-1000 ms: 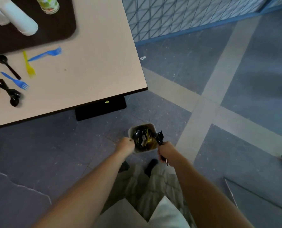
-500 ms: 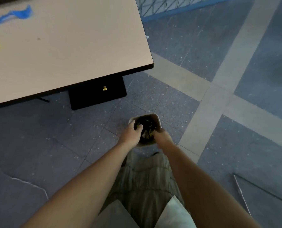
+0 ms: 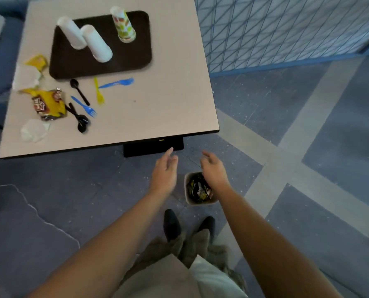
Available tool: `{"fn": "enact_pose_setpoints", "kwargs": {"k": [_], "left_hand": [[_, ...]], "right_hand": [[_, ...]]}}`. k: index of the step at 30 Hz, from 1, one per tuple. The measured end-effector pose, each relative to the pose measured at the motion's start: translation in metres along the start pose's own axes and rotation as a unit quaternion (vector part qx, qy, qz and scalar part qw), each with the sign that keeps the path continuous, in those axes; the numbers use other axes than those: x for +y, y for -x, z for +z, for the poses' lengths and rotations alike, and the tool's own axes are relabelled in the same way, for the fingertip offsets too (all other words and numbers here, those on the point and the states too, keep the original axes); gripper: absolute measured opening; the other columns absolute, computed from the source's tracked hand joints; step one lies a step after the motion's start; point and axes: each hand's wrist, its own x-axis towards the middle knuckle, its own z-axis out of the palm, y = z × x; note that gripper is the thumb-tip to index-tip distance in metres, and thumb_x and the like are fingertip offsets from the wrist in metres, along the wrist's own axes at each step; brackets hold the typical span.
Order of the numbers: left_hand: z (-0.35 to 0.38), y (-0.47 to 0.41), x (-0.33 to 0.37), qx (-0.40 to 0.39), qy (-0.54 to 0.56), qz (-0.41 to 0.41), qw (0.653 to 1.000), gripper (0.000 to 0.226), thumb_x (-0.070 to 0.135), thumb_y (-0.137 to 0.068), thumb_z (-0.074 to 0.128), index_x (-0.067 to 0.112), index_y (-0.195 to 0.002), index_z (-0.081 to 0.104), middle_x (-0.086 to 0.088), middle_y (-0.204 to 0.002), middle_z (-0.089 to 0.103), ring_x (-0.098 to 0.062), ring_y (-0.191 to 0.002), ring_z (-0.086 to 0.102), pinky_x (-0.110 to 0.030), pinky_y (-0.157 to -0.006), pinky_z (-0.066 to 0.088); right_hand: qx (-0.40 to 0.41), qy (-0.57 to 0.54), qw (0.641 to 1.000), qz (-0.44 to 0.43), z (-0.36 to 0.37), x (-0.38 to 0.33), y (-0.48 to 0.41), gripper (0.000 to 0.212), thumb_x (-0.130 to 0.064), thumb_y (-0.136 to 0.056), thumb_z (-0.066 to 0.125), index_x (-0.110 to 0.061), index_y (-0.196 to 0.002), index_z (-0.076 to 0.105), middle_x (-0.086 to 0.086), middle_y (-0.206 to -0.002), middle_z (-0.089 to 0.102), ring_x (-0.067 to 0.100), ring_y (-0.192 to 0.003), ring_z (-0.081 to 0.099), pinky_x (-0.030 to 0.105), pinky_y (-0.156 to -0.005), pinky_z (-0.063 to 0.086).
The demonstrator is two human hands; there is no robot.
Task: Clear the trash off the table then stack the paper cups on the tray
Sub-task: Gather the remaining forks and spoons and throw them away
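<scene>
Both hands empty, fingers spread: left hand (image 3: pixel 165 172) beside the bin (image 3: pixel 198 189) on the floor, right hand (image 3: pixel 213 168) over its rim. Cup stacks (image 3: pixel 89 38) stand on the tray (image 3: pixel 119 61), far on the bench (image 3: pixel 168 93); wrappers (image 3: pixel 48 104) and cutlery (image 3: pixel 86 104) lie near-left of it.

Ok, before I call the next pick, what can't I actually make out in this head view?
- Bin contents: the right hand covers part of the opening; the dark jumble inside is unreadable.
- Cups on the tray: blurred, so the count per stack is unclear.
- Black spoons: overlapping and smeared; number uncertain.
- White wads near the table's left edge: too blurred to identify.
- Snack wrapper: print illegible.
</scene>
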Motion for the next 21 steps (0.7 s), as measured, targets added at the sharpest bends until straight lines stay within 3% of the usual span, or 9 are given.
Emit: {"fn": "enact_pose_setpoints", "kwargs": {"k": [2, 5, 7, 9, 12, 16, 19, 21], "left_hand": [[-0.024, 0.004, 0.013, 0.031, -0.002, 0.021, 0.999, 0.048, 0.044, -0.109, 0.04, 0.031, -0.155, 0.042, -0.003, -0.135, 0.055, -0.015, -0.119, 0.055, -0.03, -0.097, 0.039], [-0.064, 0.007, 0.026, 0.059, 0.021, 0.023, 0.998, 0.05, 0.048, -0.108, 0.039, 0.033, -0.156, 0.041, -0.001, -0.139, 0.052, -0.012, -0.123, 0.053, -0.032, -0.106, 0.04], [-0.092, 0.006, 0.03, 0.076, 0.051, 0.025, 0.996, 0.053, 0.054, -0.105, 0.039, 0.037, -0.154, 0.042, 0.003, -0.133, 0.053, -0.016, -0.126, 0.056, -0.044, -0.112, 0.044], [-0.122, 0.001, 0.03, 0.097, 0.067, 0.024, 0.993, 0.05, 0.054, -0.104, 0.039, 0.041, -0.152, 0.043, 0.008, -0.128, 0.052, -0.017, -0.123, 0.058, -0.05, -0.109, 0.047], [-0.171, -0.012, 0.025, 0.112, 0.092, 0.01, 0.989, 0.049, 0.058, -0.1, 0.041, 0.049, -0.148, 0.045, 0.005, -0.139, 0.048, -0.018, -0.127, 0.056, -0.052, -0.108, 0.049], [-0.24, -0.048, 0.013, 0.094, 0.078, 0.002, 0.993, 0.051, 0.054, -0.101, 0.044, 0.045, -0.151, 0.043, -0.001, -0.142, 0.051, -0.022, -0.129, 0.055, -0.053, -0.109, 0.048], [-0.289, -0.078, 0.012, 0.079, 0.049, 0.009, 0.996, 0.05, 0.046, -0.103, 0.046, 0.039, -0.152, 0.043, 0.001, -0.127, 0.059, -0.021, -0.117, 0.06, -0.053, -0.104, 0.051], [-0.314, -0.096, 0.014, 0.068, 0.043, 0.011, 0.997, 0.047, 0.038, -0.107, 0.047, 0.035, -0.153, 0.043, 0.003, -0.125, 0.06, -0.02, -0.111, 0.063, -0.05, -0.103, 0.052]], "right_hand": [[-0.008, -0.002, 0.999, -0.036, 0.011, -0.025, 0.006, 0.042, -0.029, -0.105, 0.045, -0.026, -0.146, 0.05, 0.0, -0.116, 0.061, 0.007, -0.077, 0.06, 0.03, -0.078, 0.05], [-0.026, 0.0, 0.997, -0.069, 0.037, -0.064, 0.012, 0.039, -0.028, -0.105, 0.047, -0.022, -0.143, 0.054, 0.002, -0.12, 0.064, 0.011, -0.09, 0.061, 0.029, -0.085, 0.048], [-0.04, 0.009, 0.995, -0.089, 0.059, -0.087, 0.015, 0.037, -0.026, -0.105, 0.048, -0.021, -0.14, 0.057, 0.001, -0.119, 0.065, 0.008, -0.091, 0.059, 0.024, -0.082, 0.045], [-0.058, 0.019, 0.993, -0.102, 0.085, -0.108, 0.015, 0.036, -0.025, -0.104, 0.048, -0.02, -0.139, 0.058, -0.003, -0.122, 0.063, -0.001, -0.092, 0.057, 0.022, -0.083, 0.044], [-0.075, 0.047, 0.989, -0.122, 0.13, -0.136, 0.009, 0.039, -0.026, -0.103, 0.046, -0.022, -0.141, 0.057, -0.003, -0.131, 0.062, 0.007, -0.104, 0.059, 0.029, -0.095, 0.047], [-0.079, 0.093, 0.983, -0.136, 0.195, -0.173, -0.015, 0.041, -0.026, -0.103, 0.045, -0.024, -0.143, 0.055, -0.002, -0.14, 0.057, 0.01, -0.106, 0.058, 0.018, -0.081, 0.045], [-0.072, 0.129, 0.98, -0.134, 0.239, -0.202, -0.036, 0.042, -0.024, -0.102, 0.046, -0.026, -0.143, 0.054, 0.004, -0.145, 0.055, 0.019, -0.128, 0.054, 0.03, -0.103, 0.042], [-0.069, 0.148, 0.979, -0.125, 0.261, -0.221, -0.048, 0.044, -0.022, -0.102, 0.046, -0.027, -0.145, 0.051, 0.006, -0.143, 0.055, 0.021, -0.126, 0.054, 0.031, -0.102, 0.042]]}}
